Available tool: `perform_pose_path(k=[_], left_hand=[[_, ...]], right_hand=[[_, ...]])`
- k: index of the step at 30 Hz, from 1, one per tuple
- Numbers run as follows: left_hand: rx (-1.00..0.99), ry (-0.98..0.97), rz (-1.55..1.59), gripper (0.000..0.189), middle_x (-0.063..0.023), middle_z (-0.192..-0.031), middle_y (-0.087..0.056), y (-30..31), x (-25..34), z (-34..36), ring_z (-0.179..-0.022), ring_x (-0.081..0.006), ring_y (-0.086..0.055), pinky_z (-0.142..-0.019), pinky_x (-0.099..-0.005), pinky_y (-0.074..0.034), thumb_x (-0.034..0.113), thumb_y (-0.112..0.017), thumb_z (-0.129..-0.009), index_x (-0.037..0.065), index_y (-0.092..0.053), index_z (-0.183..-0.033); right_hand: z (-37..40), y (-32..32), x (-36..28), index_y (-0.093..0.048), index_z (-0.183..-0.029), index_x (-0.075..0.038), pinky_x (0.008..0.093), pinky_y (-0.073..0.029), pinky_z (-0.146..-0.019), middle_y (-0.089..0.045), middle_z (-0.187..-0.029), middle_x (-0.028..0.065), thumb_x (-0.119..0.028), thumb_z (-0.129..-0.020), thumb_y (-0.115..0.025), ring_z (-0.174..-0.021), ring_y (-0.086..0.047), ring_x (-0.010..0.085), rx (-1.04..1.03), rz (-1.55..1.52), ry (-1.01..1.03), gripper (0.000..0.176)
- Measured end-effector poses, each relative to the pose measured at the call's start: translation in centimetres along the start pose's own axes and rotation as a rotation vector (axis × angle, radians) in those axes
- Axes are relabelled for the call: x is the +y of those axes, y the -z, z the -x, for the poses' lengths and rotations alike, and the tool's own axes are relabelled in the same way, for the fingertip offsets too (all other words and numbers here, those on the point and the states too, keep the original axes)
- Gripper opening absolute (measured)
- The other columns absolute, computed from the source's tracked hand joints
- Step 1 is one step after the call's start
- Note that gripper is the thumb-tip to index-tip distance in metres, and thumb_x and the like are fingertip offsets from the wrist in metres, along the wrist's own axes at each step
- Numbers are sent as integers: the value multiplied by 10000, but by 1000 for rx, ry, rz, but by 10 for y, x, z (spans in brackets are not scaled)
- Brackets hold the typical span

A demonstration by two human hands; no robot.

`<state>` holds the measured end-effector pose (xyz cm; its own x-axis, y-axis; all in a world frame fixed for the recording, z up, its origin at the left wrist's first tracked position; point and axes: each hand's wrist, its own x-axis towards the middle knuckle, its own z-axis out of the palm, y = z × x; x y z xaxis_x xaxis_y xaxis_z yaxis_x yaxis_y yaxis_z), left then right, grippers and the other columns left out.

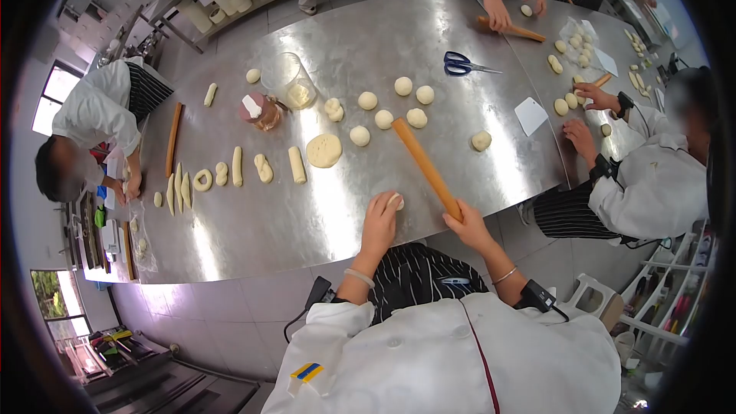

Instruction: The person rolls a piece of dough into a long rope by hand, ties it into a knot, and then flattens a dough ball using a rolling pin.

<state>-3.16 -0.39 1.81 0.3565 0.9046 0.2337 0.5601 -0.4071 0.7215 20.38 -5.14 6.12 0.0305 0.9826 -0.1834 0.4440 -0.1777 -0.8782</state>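
My left hand is closed around a small piece of white dough at the table's near edge; the fingers cover most of it. In my right hand is the near end of a wooden rolling pin, which slants away to the left over the steel table. Several dough balls lie beyond its far end. A flat dough disc rests to the left, beside a short dough roll. One more dough ball sits to the right of the pin.
Shaped dough pieces, including a ring, line the left side. Behind them stand a clear container and a jar. Blue-handled scissors and a white scraper lie farther right. Co-workers handle dough at the left, right and far edges.
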Motion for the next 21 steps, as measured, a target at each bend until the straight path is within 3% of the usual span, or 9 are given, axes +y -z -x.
perform_pose_path(k=[3,5,8,14,15,16,18,19,21], left_hand=[[-47,-46,-137,485,-148,-1357,-487,0,-6,-1,-1271,-343,-441,-1037,-456,-371,-34,-558,-776,60,-559,-1252],[-265,-33,-358,573,-135,-1468,-387,3,-5,-1,-1372,-321,-343,-1093,-485,-302,62,-590,-811,79,-460,-1369],[-184,2,-273,662,-122,-1539,-287,6,1,1,-1434,-294,-248,-1128,-519,-229,160,-607,-842,78,-352,-1447],[-286,36,-322,635,-140,-1531,-298,2,-7,-1,-1426,-292,-264,-1129,-502,-218,211,-614,-867,36,-368,-1425],[-286,43,-320,635,-140,-1531,-298,8,-6,-1,-1426,-292,-264,-1129,-502,-218,211,-614,-867,36,-368,-1425],[-195,70,-260,603,-148,-1520,-312,17,-6,0,-1407,-299,-292,-1116,-494,-231,204,-610,-869,29,-394,-1404],[102,103,-200,495,-174,-1431,-402,32,-6,6,-1297,-344,-390,-1057,-484,-278,134,-581,-863,13,-469,-1330],[96,106,-207,495,-174,-1431,-402,37,-7,12,-1297,-344,-390,-1057,-484,-278,134,-581,-863,13,-469,-1330],[449,214,-223,444,-187,-1334,-454,49,-8,19,-1216,-368,-418,-1043,-473,-288,82,-544,-868,11,-487,-1303]], right_hand=[[-3,-3,2,-525,-923,-9,321,-382,-522,-472,-629,92,-215,-862,-669,-554,-443,164,24,-16,22,258],[-4,-4,4,-521,-920,-11,320,-380,-518,-469,-622,91,-212,-861,-669,-546,-439,166,33,-20,29,256],[-3,-6,9,-524,-931,-12,321,-386,-526,-477,-634,96,-213,-860,-670,-559,-451,167,20,18,27,257],[-6,-10,5,-541,-962,-13,321,-398,-558,-491,-680,106,-227,-862,-672,-600,-464,163,11,46,56,270],[-8,-8,2,-550,-996,-15,354,-430,-602,-550,-739,150,-233,-866,-662,-659,-536,254,-54,60,-6,277],[-13,-7,-1,-558,-1030,-17,388,-463,-646,-609,-798,194,-239,-870,-652,-717,-609,346,-120,70,-66,289],[-29,-10,6,-565,-1016,-28,404,-468,-659,-616,-813,183,-220,-853,-653,-744,-611,356,-82,170,1,266],[-35,-12,10,-572,-1003,-40,420,-474,-671,-624,-828,173,-201,-837,-654,-772,-613,366,-41,275,64,246],[-48,-10,1,-583,-988,-54,429,-478,-680,-626,-830,150,-185,-810,-657,-781,-610,361,-49,448,103,233]])
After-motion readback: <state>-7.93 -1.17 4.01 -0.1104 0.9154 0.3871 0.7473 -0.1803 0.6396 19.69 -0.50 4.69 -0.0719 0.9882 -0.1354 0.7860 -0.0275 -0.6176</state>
